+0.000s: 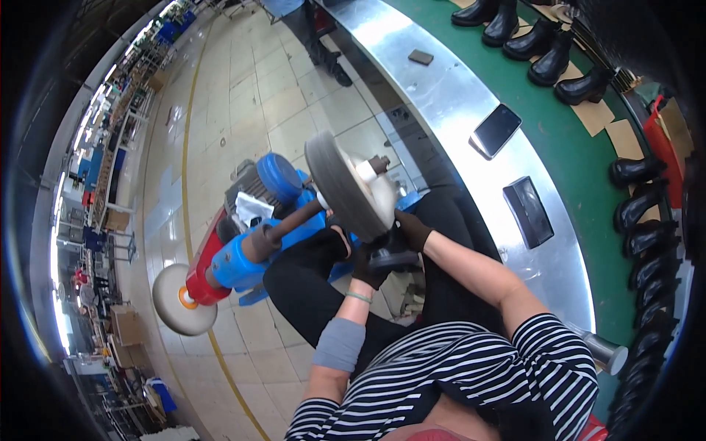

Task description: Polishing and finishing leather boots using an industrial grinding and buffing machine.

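Note:
A black boot point(394, 259) is held low between my knees, against or very close to the lower rim of a grey buffing wheel point(340, 180). My left hand point(369, 270), in a dark glove, is closed around the boot's near left side. On the boot's right side my right hand point(413, 231), also in a dark glove, grips it. Much of the boot and most of my fingers are hidden by the wheel, the gloves and the dark surroundings. The wheel sits on the shaft of a blue and red machine point(239, 257).
A white round wheel point(184, 300) is on the machine's far left end. To my right curves a metal bench point(555, 272) with a phone point(497, 131), a black case point(528, 212) and a small dark block point(421, 56). Beyond stand several black boots point(550, 59) on a green surface.

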`<state>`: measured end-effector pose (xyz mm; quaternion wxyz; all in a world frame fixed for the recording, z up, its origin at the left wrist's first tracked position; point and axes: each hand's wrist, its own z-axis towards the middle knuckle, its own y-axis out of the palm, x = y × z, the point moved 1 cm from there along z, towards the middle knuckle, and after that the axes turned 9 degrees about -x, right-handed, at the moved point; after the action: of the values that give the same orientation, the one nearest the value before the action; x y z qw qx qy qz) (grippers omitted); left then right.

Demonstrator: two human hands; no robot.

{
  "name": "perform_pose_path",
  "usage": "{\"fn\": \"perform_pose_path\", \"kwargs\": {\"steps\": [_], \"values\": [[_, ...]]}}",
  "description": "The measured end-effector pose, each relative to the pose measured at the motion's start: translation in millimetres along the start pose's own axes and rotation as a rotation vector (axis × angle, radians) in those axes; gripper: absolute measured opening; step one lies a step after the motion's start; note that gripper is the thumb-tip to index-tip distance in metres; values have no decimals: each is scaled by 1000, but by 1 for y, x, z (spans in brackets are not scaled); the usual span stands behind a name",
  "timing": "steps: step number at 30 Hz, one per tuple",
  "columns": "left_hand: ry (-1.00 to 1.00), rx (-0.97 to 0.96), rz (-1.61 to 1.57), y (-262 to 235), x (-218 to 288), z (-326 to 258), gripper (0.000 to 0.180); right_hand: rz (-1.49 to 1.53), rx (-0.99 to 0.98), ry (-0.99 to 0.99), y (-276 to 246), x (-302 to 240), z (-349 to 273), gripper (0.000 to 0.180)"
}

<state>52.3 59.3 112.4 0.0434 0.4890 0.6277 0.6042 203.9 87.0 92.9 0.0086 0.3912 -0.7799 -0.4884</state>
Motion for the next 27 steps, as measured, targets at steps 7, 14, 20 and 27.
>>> {"fn": "perform_pose_path", "kwargs": {"steps": [7, 14, 20, 27], "values": [[24, 62, -212, 5, -4, 7, 45, -13, -37, -180, -14, 7, 31, 65], [85, -134, 16, 3, -13, -5, 40, -55, -332, -259, 0, 1, 33, 71], [186, -167, 662, 12, -18, -32, 42, -300, -400, -295, -16, 3, -2, 68], [137, 9, -575, 33, -26, -84, 54, -1530, -279, -650, -65, 4, -59, 47]]}}
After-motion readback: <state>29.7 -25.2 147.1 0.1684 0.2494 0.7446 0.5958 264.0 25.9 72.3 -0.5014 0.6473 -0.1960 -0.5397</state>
